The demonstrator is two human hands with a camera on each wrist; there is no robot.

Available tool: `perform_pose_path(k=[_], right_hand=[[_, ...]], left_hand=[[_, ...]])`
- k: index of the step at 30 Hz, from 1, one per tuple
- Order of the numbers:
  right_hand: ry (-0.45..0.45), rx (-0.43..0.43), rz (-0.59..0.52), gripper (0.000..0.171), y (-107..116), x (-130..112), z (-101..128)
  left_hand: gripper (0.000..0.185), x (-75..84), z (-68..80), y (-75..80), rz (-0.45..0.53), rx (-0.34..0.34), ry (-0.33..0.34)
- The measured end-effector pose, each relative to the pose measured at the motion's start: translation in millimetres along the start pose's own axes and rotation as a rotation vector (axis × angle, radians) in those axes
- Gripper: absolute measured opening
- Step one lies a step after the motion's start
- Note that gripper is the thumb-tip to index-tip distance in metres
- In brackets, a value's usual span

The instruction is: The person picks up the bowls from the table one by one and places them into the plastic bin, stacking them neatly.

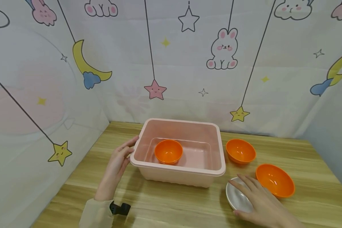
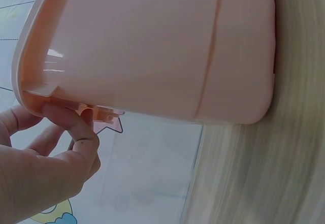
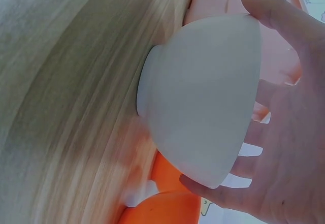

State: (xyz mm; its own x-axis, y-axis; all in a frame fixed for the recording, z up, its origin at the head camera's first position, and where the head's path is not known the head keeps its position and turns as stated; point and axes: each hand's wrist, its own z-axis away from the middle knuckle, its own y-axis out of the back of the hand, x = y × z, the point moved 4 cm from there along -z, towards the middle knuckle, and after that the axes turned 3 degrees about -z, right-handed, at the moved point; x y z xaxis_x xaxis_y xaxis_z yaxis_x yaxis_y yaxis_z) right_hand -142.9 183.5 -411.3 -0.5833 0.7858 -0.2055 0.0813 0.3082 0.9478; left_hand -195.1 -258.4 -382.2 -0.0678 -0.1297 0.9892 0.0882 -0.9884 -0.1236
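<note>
One orange bowl point(image 1: 168, 151) already sits inside the pink plastic tub point(image 1: 188, 171), left of its middle and upright; judging by that, the work of putting bowls into the tub looks about a quarter done, with three bowls still out on the wooden worktop point(image 1: 165, 205); the tub holds nothing else that shows.

The left hand point(image 1: 118, 161) is at the tub's left rim; in the left wrist view its fingers point(image 2: 76, 132) curl up under the rim's lip and its thumb cannot be seen, so it holds the edge and steadies the tub rather than lifting it, as far as I can judge.

The right hand point(image 1: 259, 202) lies over the white bowl point(image 1: 237, 199), which stands on the worktop just right of the tub's near corner; in the right wrist view the spread fingers point(image 3: 274, 21) wrap the bowl's rim from above, thumb on one side and the rest on the other, so the hand grips it, though the bowl's foot appears to be down on the wood.

Two more orange bowls wait untouched: a small one point(image 1: 240, 151) just beside the tub's right wall, and a larger one point(image 1: 275, 180) nearer the front, close beside the right hand; both are upright and empty.
</note>
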Motion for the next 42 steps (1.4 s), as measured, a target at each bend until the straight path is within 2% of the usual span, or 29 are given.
perform_pose_path(k=[10,31,42], right_hand=[[0.033,0.083,0.062,0.082,0.5,0.2,0.1],[-0.007,0.047,0.042,0.081,1.9,-0.2,2.5],[0.022,0.082,0.057,0.082,2.5,-3.0,5.3]], left_hand=[[0.048,0.0,0.5,-0.6,-0.006,0.001,-0.002],[0.049,0.2,0.3,-1.2,-0.026,0.017,0.02],[0.048,0.3,0.7,-1.2,-0.029,0.017,0.022]])
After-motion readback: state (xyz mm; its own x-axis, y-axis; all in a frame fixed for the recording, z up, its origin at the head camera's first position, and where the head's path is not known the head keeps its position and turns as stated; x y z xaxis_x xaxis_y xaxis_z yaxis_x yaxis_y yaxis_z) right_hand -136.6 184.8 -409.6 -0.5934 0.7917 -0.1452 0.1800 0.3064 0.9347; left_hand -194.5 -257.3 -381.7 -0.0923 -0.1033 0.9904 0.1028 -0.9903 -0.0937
